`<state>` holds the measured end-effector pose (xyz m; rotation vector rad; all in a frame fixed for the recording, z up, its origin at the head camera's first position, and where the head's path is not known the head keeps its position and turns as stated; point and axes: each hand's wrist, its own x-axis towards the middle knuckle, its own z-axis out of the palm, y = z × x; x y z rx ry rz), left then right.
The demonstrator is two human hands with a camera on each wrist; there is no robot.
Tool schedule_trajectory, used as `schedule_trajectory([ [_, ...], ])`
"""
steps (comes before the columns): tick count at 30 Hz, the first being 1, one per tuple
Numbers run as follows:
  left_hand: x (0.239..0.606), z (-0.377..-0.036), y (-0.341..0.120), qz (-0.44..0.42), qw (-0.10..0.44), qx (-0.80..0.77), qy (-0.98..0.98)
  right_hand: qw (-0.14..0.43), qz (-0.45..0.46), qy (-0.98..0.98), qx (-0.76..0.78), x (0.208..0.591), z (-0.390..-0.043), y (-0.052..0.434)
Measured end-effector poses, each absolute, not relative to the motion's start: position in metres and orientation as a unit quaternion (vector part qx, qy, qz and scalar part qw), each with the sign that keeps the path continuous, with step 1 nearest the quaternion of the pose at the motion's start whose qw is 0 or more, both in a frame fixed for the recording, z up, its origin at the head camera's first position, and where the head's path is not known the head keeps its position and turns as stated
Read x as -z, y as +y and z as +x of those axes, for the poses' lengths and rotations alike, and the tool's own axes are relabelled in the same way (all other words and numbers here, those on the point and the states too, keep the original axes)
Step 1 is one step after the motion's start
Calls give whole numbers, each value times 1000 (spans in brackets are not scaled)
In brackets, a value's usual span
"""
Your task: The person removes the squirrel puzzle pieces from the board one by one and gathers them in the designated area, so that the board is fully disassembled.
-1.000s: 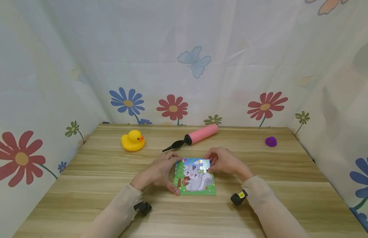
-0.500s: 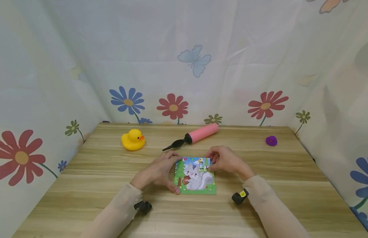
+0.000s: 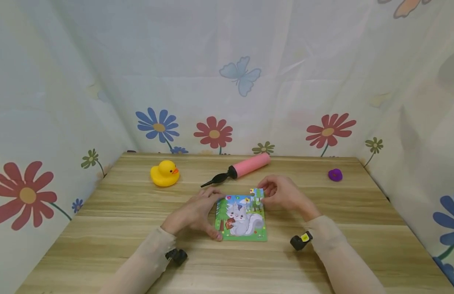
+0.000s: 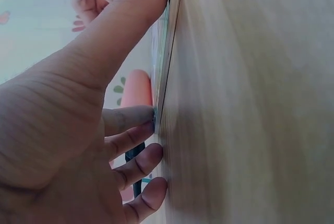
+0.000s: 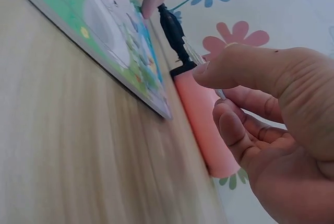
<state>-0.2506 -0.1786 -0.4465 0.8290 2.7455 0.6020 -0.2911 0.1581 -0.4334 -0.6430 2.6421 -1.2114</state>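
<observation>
A square jigsaw puzzle (image 3: pixel 241 224) with a grey squirrel picture lies flat on the table. My left hand (image 3: pixel 194 211) holds its left side, thumb at the near corner and fingertips at the far one; the left wrist view shows thumb and fingers against the board's edge. Between thumb and fingers my right hand (image 3: pixel 283 195) pinches a small puzzle piece (image 3: pixel 257 194), raised over the board's far right corner. Seen edge-on in the right wrist view, the piece (image 5: pixel 193 51) is tilted and clear of the board.
Behind the puzzle lies a pink hand pump (image 3: pixel 250 165) with a black nozzle. A yellow rubber duck (image 3: pixel 164 173) sits at the back left of the wooden table (image 3: pixel 234 269), a small purple toy (image 3: pixel 335 174) at the back right. A flowered curtain (image 3: pixel 175 81) surrounds the table.
My right hand has lifted the puzzle piece off the board's upper right part and moved it slightly away and to the right. The left hand has stayed in place.
</observation>
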Motion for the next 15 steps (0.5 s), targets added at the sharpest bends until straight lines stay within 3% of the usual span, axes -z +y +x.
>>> schedule_trajectory([
  [7, 450, -250, -182, 284, 105, -204, 931, 72, -190, 878, 433, 427, -288, 185],
  [15, 451, -253, -181, 299, 101, -214, 924, 22, -186, 887, 423, 409, -280, 234],
])
